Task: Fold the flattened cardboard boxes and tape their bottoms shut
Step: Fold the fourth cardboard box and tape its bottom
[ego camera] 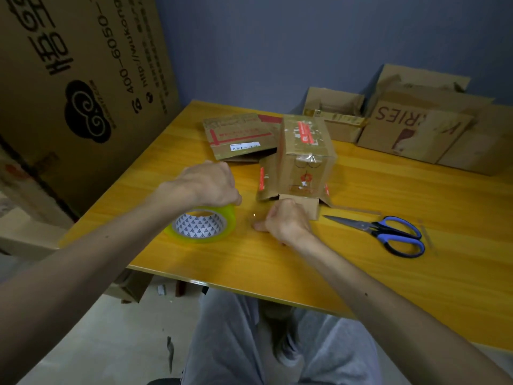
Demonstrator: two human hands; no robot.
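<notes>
On the yellow wooden table (pixel 305 262), open brown cardboard boxes (pixel 410 134) line the far right edge. Near the middle a folded brown cardboard box with red labels (pixel 305 151) stands upright, flaps splayed on the table, with a flattened brown cardboard box (pixel 238 137) just behind it to the left. Blue-handled scissors (pixel 383 230) lie to its right. The left hand (pixel 211 184) grips the yellowish clear tape roll (pixel 202 226) from above. The right hand (pixel 286 218), fingers curled, seems to pinch the clear tape end (pixel 253 218).

tape roll (pixel 200 225): yellow-green, white core with dark triangles
scissors (pixel 388 232): blue and black handles
table (pixel 277 259): orange-yellow woodgrain
</notes>
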